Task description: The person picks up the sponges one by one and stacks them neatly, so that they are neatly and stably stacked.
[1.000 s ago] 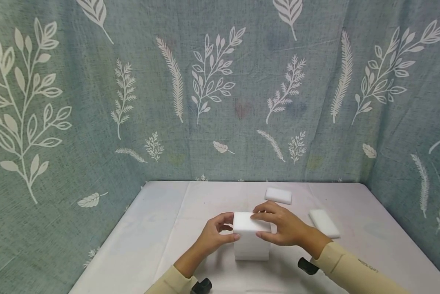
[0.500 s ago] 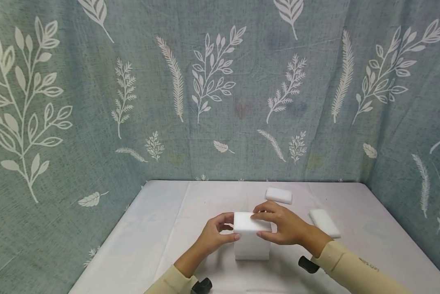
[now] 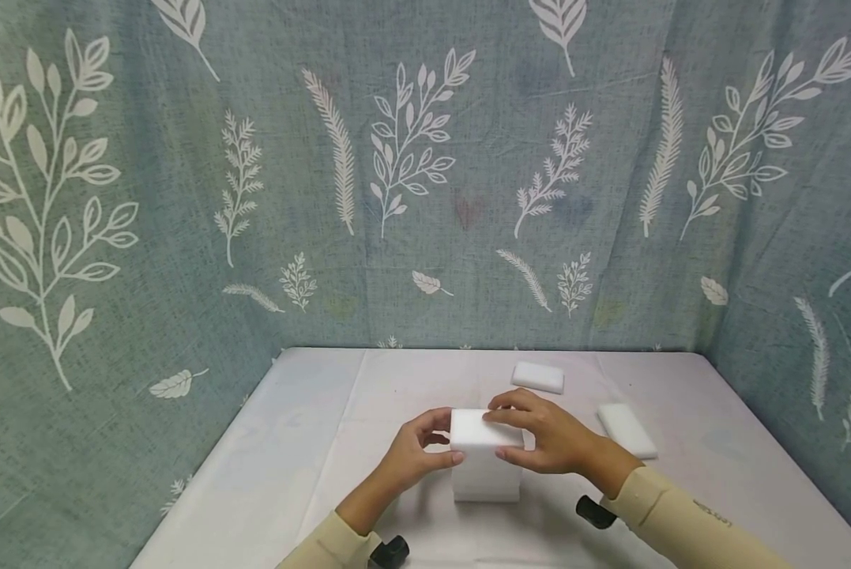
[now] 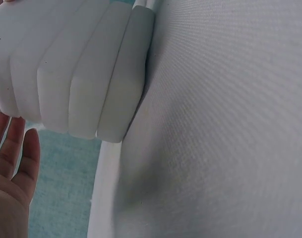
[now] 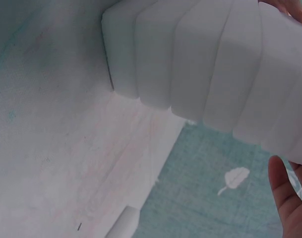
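Observation:
A tall stack of white sponge blocks (image 3: 487, 466) stands on the table near its front, one block laid flat on another. My left hand (image 3: 414, 450) holds its upper left side, thumb at the front corner and fingers toward the back. At the upper right, my right hand (image 3: 549, 435) grips the top block (image 3: 476, 428) with the thumb on the front face and fingertips over the upper surface. Several layers of the stack (image 4: 86, 69) show in the left wrist view, with some left-hand fingers (image 4: 29, 156) below them. In the right wrist view the layers (image 5: 190, 64) lean slightly out of line.
Two loose white sponge blocks lie flat: one toward the back (image 3: 537, 378), another to the right (image 3: 627, 431), beside the right forearm. The white-covered table (image 3: 325, 474) ends at a green leaf-patterned curtain (image 3: 425, 197) behind and at both sides.

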Motion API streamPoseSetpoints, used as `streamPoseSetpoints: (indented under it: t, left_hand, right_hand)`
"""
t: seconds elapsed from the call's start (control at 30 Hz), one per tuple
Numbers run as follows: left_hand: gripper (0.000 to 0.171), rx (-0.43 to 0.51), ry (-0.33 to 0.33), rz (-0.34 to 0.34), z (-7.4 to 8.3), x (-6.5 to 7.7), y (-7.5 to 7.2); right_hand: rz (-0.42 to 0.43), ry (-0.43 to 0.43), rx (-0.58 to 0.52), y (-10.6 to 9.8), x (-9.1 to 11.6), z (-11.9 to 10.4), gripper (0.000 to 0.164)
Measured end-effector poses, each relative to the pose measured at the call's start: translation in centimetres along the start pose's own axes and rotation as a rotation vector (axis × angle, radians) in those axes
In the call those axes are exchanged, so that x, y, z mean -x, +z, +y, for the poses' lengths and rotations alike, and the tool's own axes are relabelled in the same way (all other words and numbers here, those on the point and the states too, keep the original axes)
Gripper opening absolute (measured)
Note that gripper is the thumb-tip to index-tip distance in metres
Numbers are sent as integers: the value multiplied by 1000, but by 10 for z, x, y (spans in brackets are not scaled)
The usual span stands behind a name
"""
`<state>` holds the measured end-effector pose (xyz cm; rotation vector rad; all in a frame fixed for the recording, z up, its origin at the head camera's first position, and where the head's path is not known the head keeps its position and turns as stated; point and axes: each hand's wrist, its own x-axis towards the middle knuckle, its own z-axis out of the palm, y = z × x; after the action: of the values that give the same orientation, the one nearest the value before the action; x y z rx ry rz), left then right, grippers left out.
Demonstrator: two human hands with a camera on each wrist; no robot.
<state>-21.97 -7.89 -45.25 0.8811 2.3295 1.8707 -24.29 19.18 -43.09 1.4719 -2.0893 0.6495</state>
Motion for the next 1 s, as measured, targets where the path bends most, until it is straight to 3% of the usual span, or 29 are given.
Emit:
streamPoseSetpoints:
  t: [0.27, 0.6, 1.0]
  left_hand:
    - [63, 20, 3, -5, -1, -1, -1]
    - [61, 36, 56, 7, 1, 0, -3]
    - [60, 32, 86, 16, 2, 1, -3]
  right_hand:
    - [-19, 51, 26, -9, 9, 2, 49]
    - [-30, 48, 37, -25, 25, 7, 51]
    - [-52, 167, 58, -33, 50, 8, 53]
